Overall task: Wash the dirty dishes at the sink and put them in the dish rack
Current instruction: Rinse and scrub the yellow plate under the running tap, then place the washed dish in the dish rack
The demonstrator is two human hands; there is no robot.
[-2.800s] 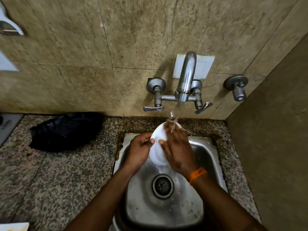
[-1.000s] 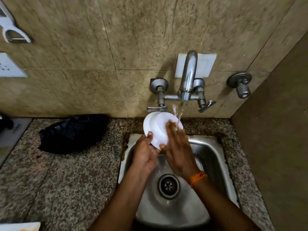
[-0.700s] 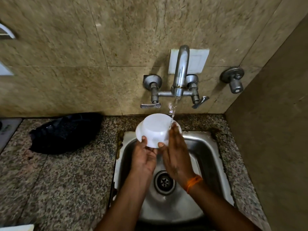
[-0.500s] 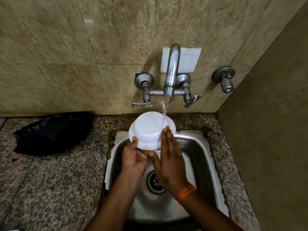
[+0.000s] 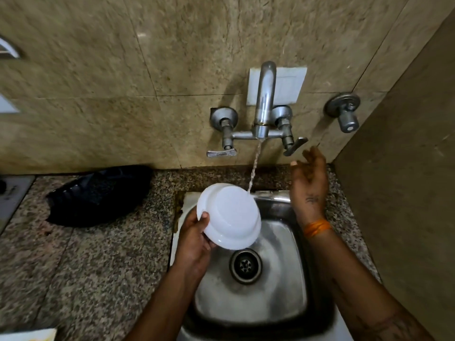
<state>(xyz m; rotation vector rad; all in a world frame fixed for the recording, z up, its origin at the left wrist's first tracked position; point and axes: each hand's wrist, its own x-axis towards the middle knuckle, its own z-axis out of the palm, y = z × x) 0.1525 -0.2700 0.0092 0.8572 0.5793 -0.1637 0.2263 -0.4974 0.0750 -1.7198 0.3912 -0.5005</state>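
A white bowl [image 5: 230, 215], bottom up and tilted, hangs over the left side of the steel sink [image 5: 273, 299]. My left hand [image 5: 194, 239] grips its rim from below, thumb on the outside. Water runs from the tap [image 5: 264, 99] and strikes the bowl's upper right edge. My right hand [image 5: 309, 180] is raised off the bowl with relaxed fingers, holding nothing, just below the right tap lever [image 5: 294, 146].
A black plastic bag [image 5: 98, 195] lies on the granite counter [image 5: 73, 267] left of the sink. A side wall [image 5: 406, 193] closes in on the right. A separate valve [image 5: 344, 114] sticks out of the back wall. A white object's corner [image 5: 27, 335] shows bottom left.
My right hand left the bowl and rose up and right toward the right tap lever. My left hand alone holds the bowl, which tilted and dropped lower over the sink.
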